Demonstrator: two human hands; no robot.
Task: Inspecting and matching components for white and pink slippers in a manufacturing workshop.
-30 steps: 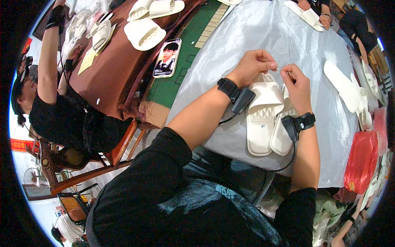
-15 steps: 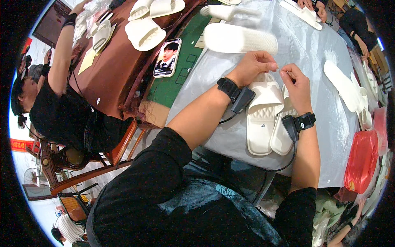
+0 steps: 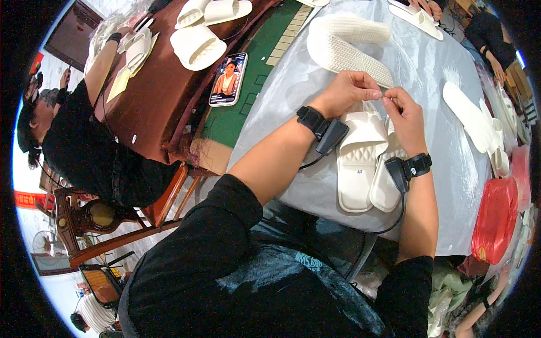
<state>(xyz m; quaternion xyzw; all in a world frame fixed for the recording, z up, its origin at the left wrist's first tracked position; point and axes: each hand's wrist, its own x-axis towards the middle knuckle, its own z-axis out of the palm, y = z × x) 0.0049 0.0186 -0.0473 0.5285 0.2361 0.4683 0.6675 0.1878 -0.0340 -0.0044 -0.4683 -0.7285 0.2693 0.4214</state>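
A pair of cream slide slippers lies side by side on the plastic-covered table, toes away from me. Over their toe ends my left hand (image 3: 346,93) is closed in a pinch, thumb against fingertips. Opposite it, my right hand (image 3: 404,112) pinches too, its fingertips nearly touching the left's. Whatever is between the fingertips is too small to make out. The left slipper (image 3: 356,188) shows its footbed and a quilted strap lining; the right slipper (image 3: 386,194) is partly covered by my right hand and wrist device. Just beyond lie loose cream slippers (image 3: 329,48), textured soles showing.
More cream slippers (image 3: 470,115) lie to the right, near a red plastic-wrapped bundle (image 3: 495,222). On the left, a phone (image 3: 228,79) with a lit screen rests on a green mat (image 3: 256,84). A co-worker (image 3: 101,141) sits at a brown-covered table (image 3: 163,96) holding further slippers.
My fingertips have come slightly closer together. Beyond them, the slippers have shifted and now lie overlapping, soles showing. The co-worker's arm at left has moved, and the phone picture has changed.
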